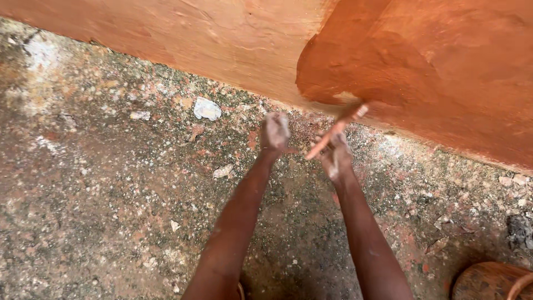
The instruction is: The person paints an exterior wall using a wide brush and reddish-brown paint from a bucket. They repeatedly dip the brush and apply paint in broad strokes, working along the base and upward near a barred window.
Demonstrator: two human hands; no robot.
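My right hand (336, 155) grips a brush (336, 130), fingers clenched round its handle; the bristle end meets the foot of the wall (222, 39), at the lower edge of a darker, wet orange patch (377, 66). My left hand (275, 132) hangs just beside it, closed loosely on nothing I can make out. Both are dusted with pale powder. Below lies the speckled floor (100, 194), a white stone chip (207, 109) near the wall, and a brown pot (491, 280) at the lower right.
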